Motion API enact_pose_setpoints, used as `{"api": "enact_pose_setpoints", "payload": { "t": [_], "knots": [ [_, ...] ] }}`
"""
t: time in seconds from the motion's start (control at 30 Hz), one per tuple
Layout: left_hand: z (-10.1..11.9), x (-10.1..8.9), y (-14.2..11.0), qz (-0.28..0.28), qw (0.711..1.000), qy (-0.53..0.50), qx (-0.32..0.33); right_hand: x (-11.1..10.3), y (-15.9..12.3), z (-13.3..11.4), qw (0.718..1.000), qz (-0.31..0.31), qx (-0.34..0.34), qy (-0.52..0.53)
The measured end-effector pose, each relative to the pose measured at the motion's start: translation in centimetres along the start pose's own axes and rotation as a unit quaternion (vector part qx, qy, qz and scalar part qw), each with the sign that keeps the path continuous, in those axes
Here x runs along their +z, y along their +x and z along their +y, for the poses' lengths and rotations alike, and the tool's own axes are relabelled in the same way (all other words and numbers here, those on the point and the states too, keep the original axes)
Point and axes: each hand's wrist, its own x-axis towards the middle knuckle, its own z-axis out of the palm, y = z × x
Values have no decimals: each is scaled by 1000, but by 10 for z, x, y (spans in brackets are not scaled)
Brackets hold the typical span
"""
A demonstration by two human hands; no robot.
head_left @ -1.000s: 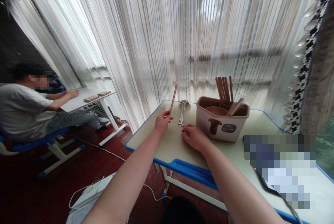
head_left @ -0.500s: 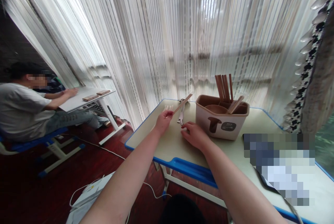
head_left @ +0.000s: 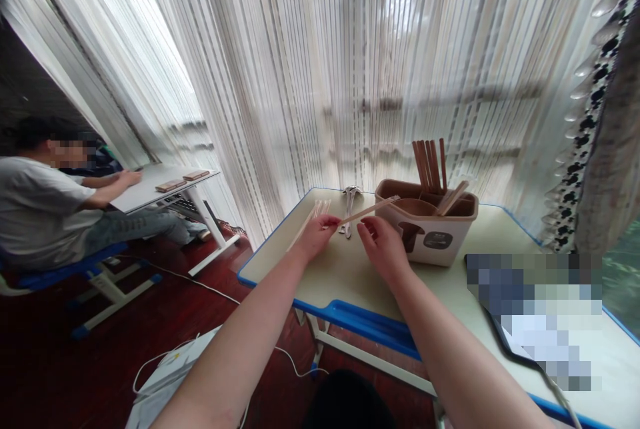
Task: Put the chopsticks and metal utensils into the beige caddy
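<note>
left of the brown-rimmed container (head_left: 457, 242), your left hand (head_left: 320, 236) pinches the chopsticks (head_left: 367, 211) by one end, your right hand (head_left: 385, 242) loosely open at its near-left corner; such an end grip could let them twist and snag its rim.

L hand (head_left: 317, 237) is pinching chopsticks (head_left: 371, 210) by one end, the other slanting up R twd the bin (head_left: 434, 257). R hand (head_left: 386, 246) is curling loosely just beside them. Metal cutlery (head_left: 352, 197) is lying on the table (head_left: 345, 276) beyond, btwn the hands; wrapped sticks (head_left: 323, 206) are lying beyond L hand. Brown sticks (head_left: 430, 169) are standing in the bin. Person (head_left: 40, 199) is sitting at 2nd desk (head_left: 155, 174), far L; curtain (head_left: 300, 82) is hanging behind.
</note>
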Motion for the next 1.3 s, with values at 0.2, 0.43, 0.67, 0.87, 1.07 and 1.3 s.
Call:
{"api": "enact_pose_setpoints", "payload": {
  "t": [0.2, 0.43, 0.67, 0.87, 1.07, 1.3],
  "knots": [
    [4, 1, -1, -31, 999, 36, 10, -1, 1, 0, 999, 31, -7, 12],
    [10, 1, -5, -59, 997, 55, 18, -2, 1, 2, 999, 35, -10, -18],
    [16, 2, -10, -75, 997, 35, 5, -3, 1, 1, 997, 54, -35, -44],
    [19, 2, -11, -71, 996, 24, 48, -2, 2, -1, 998, 56, -4, 27],
    [16, 3, -9, -88, 993, 45, 57, -5, 1, -6, 997, 70, -15, 33],
    [8, 4, -9, -79, 981, 143, 108, -8, 0, -4, 992, 119, 9, 39]
  ]
}}
